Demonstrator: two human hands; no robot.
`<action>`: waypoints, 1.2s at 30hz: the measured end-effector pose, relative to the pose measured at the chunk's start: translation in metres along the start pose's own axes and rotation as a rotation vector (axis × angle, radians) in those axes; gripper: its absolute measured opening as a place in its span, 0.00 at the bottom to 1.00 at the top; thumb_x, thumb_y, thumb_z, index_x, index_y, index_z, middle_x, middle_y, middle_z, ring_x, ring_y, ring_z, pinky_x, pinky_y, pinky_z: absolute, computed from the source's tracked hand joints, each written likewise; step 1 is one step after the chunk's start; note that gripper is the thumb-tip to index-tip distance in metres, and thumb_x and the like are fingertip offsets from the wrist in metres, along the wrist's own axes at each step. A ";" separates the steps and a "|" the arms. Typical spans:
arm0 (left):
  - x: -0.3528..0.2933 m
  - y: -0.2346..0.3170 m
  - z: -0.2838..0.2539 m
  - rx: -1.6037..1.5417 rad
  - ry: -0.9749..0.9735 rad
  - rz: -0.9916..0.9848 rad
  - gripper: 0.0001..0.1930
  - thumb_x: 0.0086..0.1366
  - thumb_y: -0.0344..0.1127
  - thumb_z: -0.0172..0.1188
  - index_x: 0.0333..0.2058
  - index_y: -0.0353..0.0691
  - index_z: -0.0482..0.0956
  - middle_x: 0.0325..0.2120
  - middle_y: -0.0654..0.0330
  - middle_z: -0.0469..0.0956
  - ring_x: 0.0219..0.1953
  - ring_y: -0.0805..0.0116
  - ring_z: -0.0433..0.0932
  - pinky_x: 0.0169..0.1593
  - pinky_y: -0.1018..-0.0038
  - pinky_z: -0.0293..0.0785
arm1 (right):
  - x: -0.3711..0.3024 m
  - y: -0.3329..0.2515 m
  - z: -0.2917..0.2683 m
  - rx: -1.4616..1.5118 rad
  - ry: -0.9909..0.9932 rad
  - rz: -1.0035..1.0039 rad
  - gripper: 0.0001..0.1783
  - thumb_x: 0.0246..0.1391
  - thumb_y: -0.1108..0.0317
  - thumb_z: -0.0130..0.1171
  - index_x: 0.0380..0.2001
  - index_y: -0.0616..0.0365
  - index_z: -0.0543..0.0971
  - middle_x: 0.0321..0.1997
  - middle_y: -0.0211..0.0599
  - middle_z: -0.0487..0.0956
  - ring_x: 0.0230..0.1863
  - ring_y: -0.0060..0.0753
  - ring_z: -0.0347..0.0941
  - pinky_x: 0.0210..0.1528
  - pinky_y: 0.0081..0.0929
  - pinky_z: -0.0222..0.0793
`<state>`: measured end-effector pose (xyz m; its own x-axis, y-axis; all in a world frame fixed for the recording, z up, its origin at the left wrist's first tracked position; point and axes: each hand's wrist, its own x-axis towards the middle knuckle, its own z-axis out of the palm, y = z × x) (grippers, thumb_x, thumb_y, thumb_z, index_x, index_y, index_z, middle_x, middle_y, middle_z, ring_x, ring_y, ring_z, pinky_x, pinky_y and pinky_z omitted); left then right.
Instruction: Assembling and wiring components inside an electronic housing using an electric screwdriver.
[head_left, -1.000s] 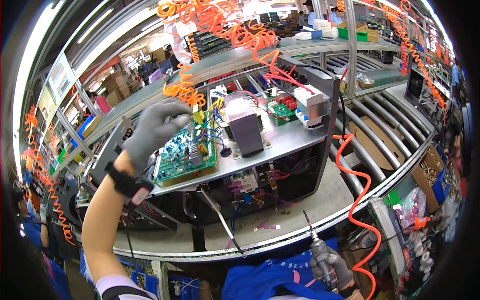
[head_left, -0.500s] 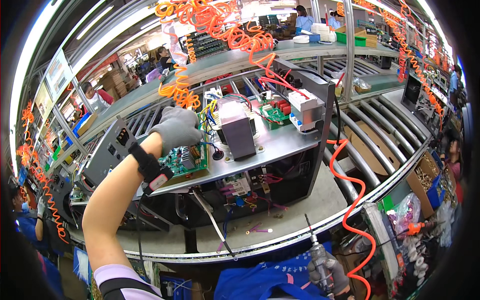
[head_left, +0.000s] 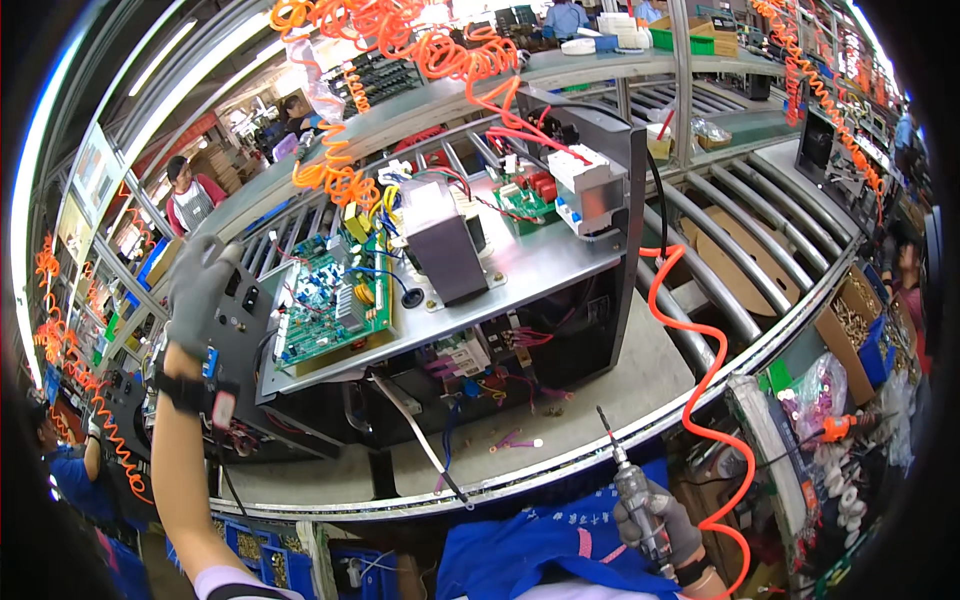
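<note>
My left hand (head_left: 203, 290), in a grey glove with a black band at the wrist, is raised beside the dark grey panel (head_left: 240, 312) with sockets. Its fingers look partly spread, and nothing shows in them. To the right of it, a green circuit board (head_left: 318, 318) lies on the metal top of an open chassis (head_left: 455, 325). A large block-shaped transformer (head_left: 442, 245) stands beside the board. Low at the right, my gloved right hand (head_left: 668, 522) is closed around a silver power screwdriver (head_left: 636, 492), its bit pointing up and away from me.
A roller conveyor (head_left: 735, 270) curves off to the right. Orange coiled hoses (head_left: 400, 35) hang overhead; a red-orange hose (head_left: 690, 325) runs down beside the chassis. Loose wire pieces (head_left: 515, 443) lie on the bench. A box of small parts (head_left: 850, 325) stands right. A co-worker (head_left: 188, 195) is across the line.
My left hand has left the circuit board and moved left to the dark panel, uncovering the board. My right hand and the screwdriver have risen slightly. The whole view has shifted a little.
</note>
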<state>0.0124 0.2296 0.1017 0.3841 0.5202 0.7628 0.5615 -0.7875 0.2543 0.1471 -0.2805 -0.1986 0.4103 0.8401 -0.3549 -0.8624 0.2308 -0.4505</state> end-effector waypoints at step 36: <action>-0.372 0.060 0.165 -0.116 -0.542 -0.271 0.16 0.55 0.38 0.60 0.42 0.39 0.78 0.32 0.45 0.78 0.35 0.44 0.77 0.39 0.55 0.73 | 0.035 0.019 0.043 -0.416 -0.036 0.270 0.37 0.43 0.58 0.60 0.54 0.64 0.61 0.31 0.41 0.74 0.21 0.26 0.72 0.23 0.20 0.69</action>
<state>0.0243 0.0435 -0.2647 0.5740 0.7768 0.2593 0.6196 -0.6189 0.4827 0.1324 -0.2258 -0.1843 0.1715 0.8612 -0.4785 -0.7421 -0.2066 -0.6377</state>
